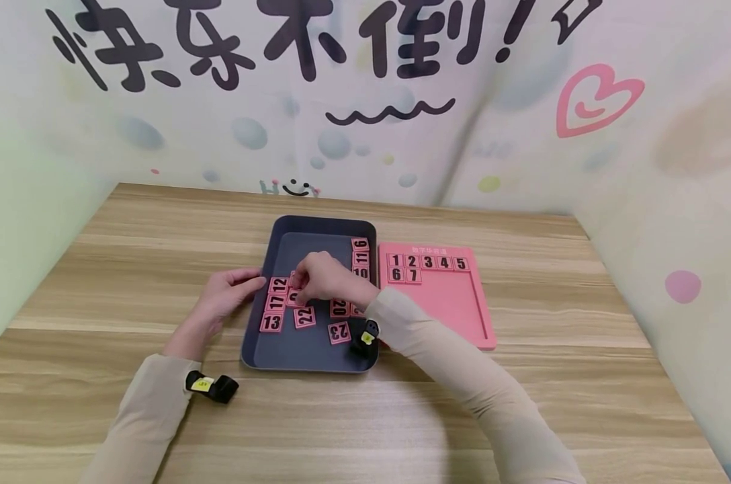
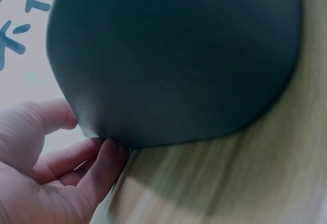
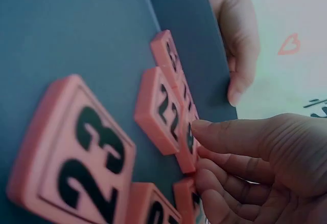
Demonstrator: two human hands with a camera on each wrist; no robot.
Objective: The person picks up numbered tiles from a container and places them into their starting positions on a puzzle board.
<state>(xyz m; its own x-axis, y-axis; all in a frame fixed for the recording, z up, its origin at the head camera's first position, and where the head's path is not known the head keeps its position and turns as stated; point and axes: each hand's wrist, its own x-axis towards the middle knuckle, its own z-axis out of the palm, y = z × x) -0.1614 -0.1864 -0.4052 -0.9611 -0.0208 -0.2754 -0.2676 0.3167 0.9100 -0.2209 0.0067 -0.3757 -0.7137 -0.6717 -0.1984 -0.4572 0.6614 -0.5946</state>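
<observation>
"Grey-blue tray [image 1: 308, 351] watchers, what's that left hand [image 1: 220, 296] up to?"

"Fingers loosely bent, touching the tray's left rim. Steadying it, I'd guess."

"And the right hand [image 1: 329, 277]?"

"Curled over the tray, thumb and fingertips right at a tile [image 1: 291, 298] in its left half. Can't tell if it's properly gripped. Looks like the picking-out step to me; next move wants a clean pinch on the edges without nudging 22 [image 1: 304, 316]."

"How do the tiles look?"

"Pink, square, chunky, big black numbers. 12 [image 1: 277, 285] and 17 [image 1: 275, 302] lie sideways, 13 [image 1: 271, 323] reads upright, 23 [image 1: 339, 333] sits apart, further right."

"And the board [image 1: 450, 309]?"

"Pink too, just right of the tray, 1 to 7 [image 1: 428, 262] in order, all upright."
</observation>
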